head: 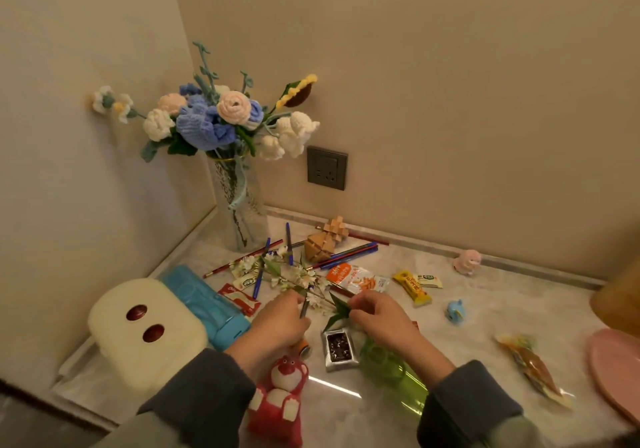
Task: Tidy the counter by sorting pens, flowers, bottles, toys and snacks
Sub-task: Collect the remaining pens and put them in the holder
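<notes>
A sprig of small white artificial flowers (291, 273) lies across the marble counter (485, 312). My left hand (280, 323) pinches its stem end, along with what looks like a dark pen. My right hand (377, 316) pinches the sprig's green leaves (337, 309). Blue and red pens (349, 253) lie scattered under and behind the sprig. Snack packets (360, 278) sit just beyond my hands, with a yellow one (414, 288) to their right. A red bear toy (280, 399) lies by my left sleeve. A green bottle (394, 375) lies under my right wrist.
A glass vase (242, 212) of crochet flowers stands in the back corner. A cream box (145, 333) and a blue case (207, 305) are on the left. Wooden puzzles (322, 243), a pink toy (467, 262), a blue toy (455, 312), a wrapped snack (530, 364) and a pink plate (616, 375) lie around.
</notes>
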Motion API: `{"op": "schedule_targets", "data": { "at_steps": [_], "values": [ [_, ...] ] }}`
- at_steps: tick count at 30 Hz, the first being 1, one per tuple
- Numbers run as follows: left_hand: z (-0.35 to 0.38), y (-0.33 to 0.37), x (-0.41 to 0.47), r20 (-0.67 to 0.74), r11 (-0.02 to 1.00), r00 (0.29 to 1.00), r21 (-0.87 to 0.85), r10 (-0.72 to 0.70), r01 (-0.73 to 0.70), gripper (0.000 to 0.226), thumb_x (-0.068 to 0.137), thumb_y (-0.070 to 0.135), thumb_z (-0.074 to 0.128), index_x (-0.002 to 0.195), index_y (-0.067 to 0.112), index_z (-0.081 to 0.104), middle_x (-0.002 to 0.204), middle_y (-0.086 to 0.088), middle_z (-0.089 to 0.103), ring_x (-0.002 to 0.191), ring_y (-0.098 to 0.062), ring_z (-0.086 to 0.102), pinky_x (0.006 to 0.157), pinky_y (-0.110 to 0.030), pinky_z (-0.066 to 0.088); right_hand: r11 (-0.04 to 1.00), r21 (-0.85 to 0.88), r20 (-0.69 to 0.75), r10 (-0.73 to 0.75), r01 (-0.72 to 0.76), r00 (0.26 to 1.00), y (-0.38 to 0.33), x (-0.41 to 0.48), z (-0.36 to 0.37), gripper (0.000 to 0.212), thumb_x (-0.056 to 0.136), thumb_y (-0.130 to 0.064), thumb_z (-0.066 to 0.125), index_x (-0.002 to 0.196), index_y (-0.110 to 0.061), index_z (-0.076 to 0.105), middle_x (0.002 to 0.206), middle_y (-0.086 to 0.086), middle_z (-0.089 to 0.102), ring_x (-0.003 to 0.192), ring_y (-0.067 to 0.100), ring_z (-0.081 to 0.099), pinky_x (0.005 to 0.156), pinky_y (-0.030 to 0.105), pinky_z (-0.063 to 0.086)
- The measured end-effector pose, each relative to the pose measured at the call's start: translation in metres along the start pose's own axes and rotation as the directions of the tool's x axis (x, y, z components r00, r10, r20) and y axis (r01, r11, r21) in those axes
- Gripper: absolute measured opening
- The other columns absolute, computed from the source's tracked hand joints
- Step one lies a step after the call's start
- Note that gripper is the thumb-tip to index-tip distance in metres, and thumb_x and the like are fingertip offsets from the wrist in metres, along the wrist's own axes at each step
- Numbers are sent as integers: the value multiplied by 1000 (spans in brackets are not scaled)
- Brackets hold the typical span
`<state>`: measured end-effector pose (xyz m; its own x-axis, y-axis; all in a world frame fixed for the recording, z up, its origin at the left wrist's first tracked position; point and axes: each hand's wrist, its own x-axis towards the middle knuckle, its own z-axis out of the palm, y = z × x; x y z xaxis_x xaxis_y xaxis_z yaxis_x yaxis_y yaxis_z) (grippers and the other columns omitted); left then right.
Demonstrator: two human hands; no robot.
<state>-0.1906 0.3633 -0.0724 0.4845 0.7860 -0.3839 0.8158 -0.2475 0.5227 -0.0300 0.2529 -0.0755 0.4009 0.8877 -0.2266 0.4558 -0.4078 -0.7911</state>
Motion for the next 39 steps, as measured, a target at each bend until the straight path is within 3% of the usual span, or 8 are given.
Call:
{"op": "schedule_targets", "data": {
  "at_steps": [5, 14, 20, 23, 27, 30, 33, 39],
  "values": [
    [6, 7, 10, -35, 961, 998, 271, -45, 53, 49, 85, 41, 64, 125, 23, 45, 113, 0, 61, 102, -20, 60, 86, -36, 51, 1000, -4, -13, 21, -21, 1000, 8, -2, 3, 18, 88, -26, 63, 103, -36, 61, 105, -13, 63, 98, 3, 59, 86, 26, 52],
    [-11, 14, 18, -79, 982, 997, 187, -2, 17, 25, 95, 35, 45, 113, 19, 51, 102, -3, 62, 94, -22, 60, 77, -34, 48, 999, -3, -111, -44, 43, 993, -3, 17, -10, 15, 91, -21, 60, 97, -35, 60, 98, -16, 61, 93, 0, 58, 69, 11, 42],
    [-59, 29, 10, -187, 885, 981, 463, 45, 47, 35, 99, 34, 31, 115, 18, 58, 110, -7, 64, 99, -25, 60, 80, -34, 47, 995, -48, -165, -92, 85, 982, -18, 43, -15, 20, 93, -17, 56, 110, -25, 63, 105, -8, 63, 95, 5, 59, 79, 22, 50],
    [-76, 27, 8, -258, 885, 963, 462, 70, 59, 38, 98, 37, 30, 102, 18, 63, 99, -5, 65, 90, -25, 61, 77, -34, 51, 989, -115, -127, -110, 95, 986, -22, 63, -11, 23, 93, -16, 56, 113, -24, 63, 109, -5, 66, 94, 8, 60, 80, 26, 52],
    [-81, 16, 16, -349, 946, 931, 323, 106, 13, 35, 101, 37, 28, 98, 18, 57, 93, -4, 64, 83, -22, 59, 74, -35, 50, 961, -261, -97, -120, 91, 988, -22, 92, -3, 33, 90, -22, 57, 123, -21, 61, 120, -1, 63, 104, 13, 59, 83, 27, 50],
    [-70, 17, 28, -216, 992, 976, -108, 33, -58, 23, 103, 32, 33, 105, 18, 52, 88, -4, 61, 74, -19, 57, 66, -33, 47, 911, -405, -75, -121, 81, 990, -22, 109, -2, 25, 87, -23, 55, 111, -25, 65, 109, 0, 65, 96, 17, 61, 80, 35, 55],
    [-56, 27, 41, 20, 822, 998, -567, -51, 54, 17, 103, 20, 36, 112, 12, 49, 77, -7, 60, 60, -17, 59, 56, -30, 51, 843, -530, -68, -152, 94, 986, -18, 121, -4, 25, 85, -27, 56, 108, -30, 66, 104, -2, 66, 90, 17, 61, 73, 33, 54],
    [-31, 35, 63, 104, 701, 991, -700, -87, 135, 16, 102, 14, 37, 114, 10, 47, 86, -10, 64, 66, -18, 63, 61, -28, 55, 733, -653, 7, -243, 188, 970, -8, 140, -12, 33, 88, -23, 55, 120, -29, 62, 118, -3, 65, 107, 19, 61, 84, 35, 53]
  ]
}}
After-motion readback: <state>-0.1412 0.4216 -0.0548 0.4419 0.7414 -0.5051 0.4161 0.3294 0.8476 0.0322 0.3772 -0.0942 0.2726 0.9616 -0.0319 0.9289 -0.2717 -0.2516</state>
